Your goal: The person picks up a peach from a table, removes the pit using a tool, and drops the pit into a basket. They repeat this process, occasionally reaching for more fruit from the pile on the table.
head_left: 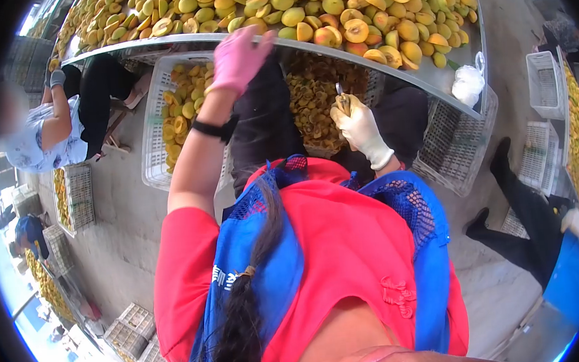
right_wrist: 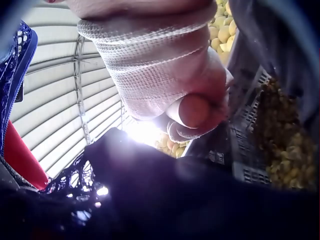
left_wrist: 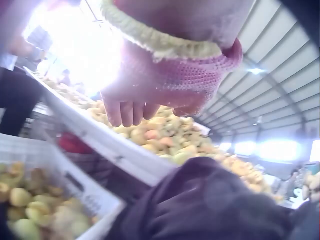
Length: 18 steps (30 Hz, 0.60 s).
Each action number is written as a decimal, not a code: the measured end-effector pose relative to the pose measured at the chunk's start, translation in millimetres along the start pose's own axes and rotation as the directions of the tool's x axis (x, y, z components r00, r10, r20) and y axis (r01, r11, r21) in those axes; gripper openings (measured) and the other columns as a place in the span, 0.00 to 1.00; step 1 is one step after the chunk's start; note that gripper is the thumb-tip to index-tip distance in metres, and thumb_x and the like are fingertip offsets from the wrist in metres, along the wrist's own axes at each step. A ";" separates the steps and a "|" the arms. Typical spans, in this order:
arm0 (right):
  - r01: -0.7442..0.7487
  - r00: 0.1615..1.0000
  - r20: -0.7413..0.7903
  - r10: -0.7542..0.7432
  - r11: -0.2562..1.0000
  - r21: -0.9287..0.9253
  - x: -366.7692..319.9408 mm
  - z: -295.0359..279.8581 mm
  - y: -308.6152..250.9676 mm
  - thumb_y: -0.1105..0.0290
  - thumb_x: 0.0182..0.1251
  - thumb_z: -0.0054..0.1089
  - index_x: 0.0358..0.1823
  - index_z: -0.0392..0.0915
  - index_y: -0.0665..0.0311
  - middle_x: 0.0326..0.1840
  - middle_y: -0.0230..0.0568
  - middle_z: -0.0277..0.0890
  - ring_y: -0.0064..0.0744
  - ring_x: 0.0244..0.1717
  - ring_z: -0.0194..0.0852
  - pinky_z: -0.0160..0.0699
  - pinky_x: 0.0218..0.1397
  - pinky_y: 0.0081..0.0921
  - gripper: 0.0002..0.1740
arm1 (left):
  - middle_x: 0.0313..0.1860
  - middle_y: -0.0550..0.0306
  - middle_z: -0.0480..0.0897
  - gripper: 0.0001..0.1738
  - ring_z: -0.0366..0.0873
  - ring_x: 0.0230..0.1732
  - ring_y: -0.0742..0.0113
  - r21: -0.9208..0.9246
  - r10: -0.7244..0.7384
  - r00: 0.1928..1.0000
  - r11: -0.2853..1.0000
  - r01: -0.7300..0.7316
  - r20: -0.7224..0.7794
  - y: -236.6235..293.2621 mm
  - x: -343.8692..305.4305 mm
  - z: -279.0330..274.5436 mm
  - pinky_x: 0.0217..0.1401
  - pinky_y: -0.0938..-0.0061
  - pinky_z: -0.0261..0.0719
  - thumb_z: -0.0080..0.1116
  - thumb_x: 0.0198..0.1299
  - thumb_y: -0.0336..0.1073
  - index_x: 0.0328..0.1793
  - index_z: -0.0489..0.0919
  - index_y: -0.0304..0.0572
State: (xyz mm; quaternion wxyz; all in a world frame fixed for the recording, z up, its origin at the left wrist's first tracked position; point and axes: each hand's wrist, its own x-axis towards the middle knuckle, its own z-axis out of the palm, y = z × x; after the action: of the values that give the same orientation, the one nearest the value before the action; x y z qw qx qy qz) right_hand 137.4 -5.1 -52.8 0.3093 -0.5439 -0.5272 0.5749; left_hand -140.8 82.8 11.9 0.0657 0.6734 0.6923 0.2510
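My left hand (head_left: pixel 238 61) in a pink glove is at the near edge of the metal table (head_left: pixel 176 40), in front of the heaped peach halves (head_left: pixel 330 4). Its fingers hang loosely and hold nothing in the left wrist view, with bare fingertips (left_wrist: pixel 127 114). In a white glove, my right hand (head_left: pixel 362 133) grips a small hand tool (head_left: pixel 340 95) with a metal tip pointing at the table. The round butt of its handle (right_wrist: pixel 194 111) sticks out of the fist in the right wrist view. Below it, between my legs, is a crate of brown scraps (head_left: pixel 318 114).
Left of my legs stands a white crate (head_left: pixel 152 134) with peach halves. An open grey crate (head_left: pixel 453 144) is at the right, under the table corner, where a white plastic bag (head_left: pixel 469 84) sits. A person (head_left: pixel 47 128) sits at left; another person's legs (head_left: pixel 523 210) extend at right.
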 end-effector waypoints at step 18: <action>0.098 0.993 -0.091 -0.080 0.972 0.213 -14.3 -25.5 -41.5 0.67 0.71 0.62 0.42 0.76 0.64 0.25 0.33 0.77 0.22 0.19 0.70 0.69 0.24 0.23 0.08 | 0.56 0.56 0.82 0.28 0.81 0.57 0.68 -0.833 0.249 0.795 0.171 0.526 0.553 48.9 12.4 31.2 0.59 0.75 0.79 0.64 0.66 0.25 0.72 0.71 0.41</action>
State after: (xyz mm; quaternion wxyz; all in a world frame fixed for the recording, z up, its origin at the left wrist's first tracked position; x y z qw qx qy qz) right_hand 155.7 -1.0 -5.6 0.4136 -0.5058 -0.4721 0.5918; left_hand -84.5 101.3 9.3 0.7101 0.4389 0.3727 0.4053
